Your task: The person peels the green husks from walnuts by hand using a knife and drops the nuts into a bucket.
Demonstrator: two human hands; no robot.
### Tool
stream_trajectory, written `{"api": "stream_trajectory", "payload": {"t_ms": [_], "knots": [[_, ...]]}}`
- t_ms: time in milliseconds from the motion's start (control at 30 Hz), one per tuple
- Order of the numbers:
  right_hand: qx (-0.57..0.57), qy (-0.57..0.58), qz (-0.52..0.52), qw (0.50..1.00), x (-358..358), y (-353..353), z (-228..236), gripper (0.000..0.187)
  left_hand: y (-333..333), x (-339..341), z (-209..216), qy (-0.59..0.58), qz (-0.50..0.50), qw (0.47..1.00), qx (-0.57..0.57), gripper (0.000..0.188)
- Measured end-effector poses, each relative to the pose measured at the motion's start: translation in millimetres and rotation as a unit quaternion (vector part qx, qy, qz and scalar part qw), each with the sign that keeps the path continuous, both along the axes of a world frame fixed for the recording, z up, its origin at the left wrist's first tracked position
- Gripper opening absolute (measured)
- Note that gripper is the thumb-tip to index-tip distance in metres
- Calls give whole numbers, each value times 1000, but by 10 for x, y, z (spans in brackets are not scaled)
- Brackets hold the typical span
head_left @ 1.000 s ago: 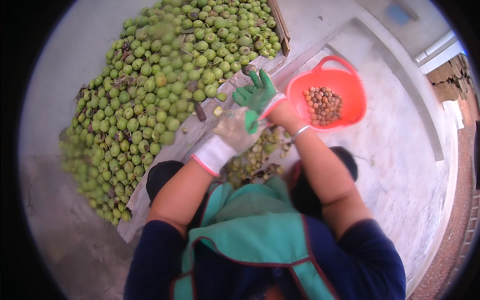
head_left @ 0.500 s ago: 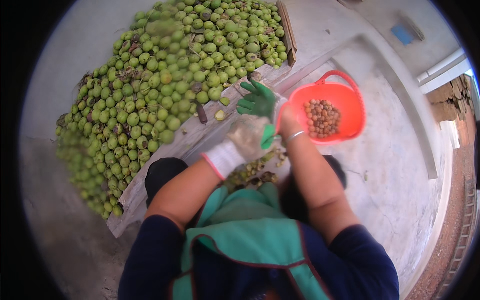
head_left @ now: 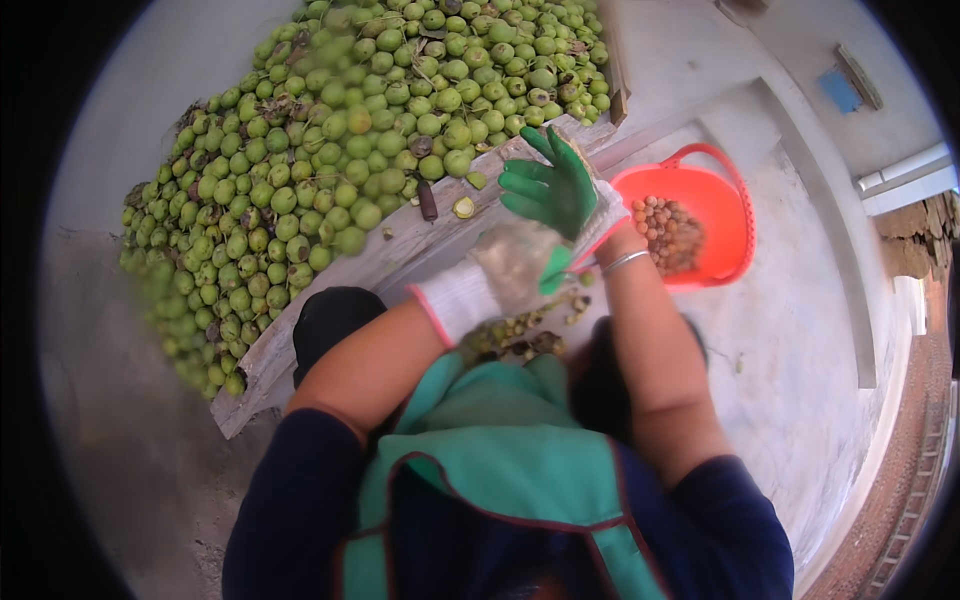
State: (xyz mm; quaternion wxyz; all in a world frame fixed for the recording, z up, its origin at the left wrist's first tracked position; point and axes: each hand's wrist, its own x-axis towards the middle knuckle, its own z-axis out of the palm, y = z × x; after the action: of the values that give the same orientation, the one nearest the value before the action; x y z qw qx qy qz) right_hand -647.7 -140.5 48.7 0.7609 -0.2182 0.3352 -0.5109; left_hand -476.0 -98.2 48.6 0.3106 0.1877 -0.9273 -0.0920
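Observation:
My left hand (head_left: 522, 264), in a white work glove with a green palm, is closed on the cuff of the right glove (head_left: 604, 218) at the wrist. My right hand (head_left: 560, 185) wears this matching glove, its green palm showing and its fingers spread, with nothing in them. A silver bangle (head_left: 627, 260) circles my right forearm just below the cuff. Beyond my hands, a brown handle (head_left: 427, 200), perhaps a knife's, lies on a wooden plank (head_left: 395, 245) beside a cut green piece (head_left: 463, 207).
A large heap of green-husked round fruits, likely walnuts (head_left: 300, 200), spreads behind the plank. To the right stands a red basket (head_left: 728, 215) with brown nuts (head_left: 665, 235) inside. Husk scraps (head_left: 520, 335) lie between my knees. A low concrete ledge (head_left: 825, 220) runs along the right.
The right glove's cuff now sits further down over my right wrist, and the fingers have spread wider. My left hand keeps hold of the cuff. The whole view has shifted slightly.

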Motion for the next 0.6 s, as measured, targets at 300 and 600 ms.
{"api": "stream_trajectory", "payload": {"t_ms": [300,600], "knots": [[-129,34,-156,979,315,38,124,47,264,88,156,38,-86,969,227,26],[-80,-30,9,996,1000,-21,246,49,295,495,63,-133,-12,955,265,27]]}}
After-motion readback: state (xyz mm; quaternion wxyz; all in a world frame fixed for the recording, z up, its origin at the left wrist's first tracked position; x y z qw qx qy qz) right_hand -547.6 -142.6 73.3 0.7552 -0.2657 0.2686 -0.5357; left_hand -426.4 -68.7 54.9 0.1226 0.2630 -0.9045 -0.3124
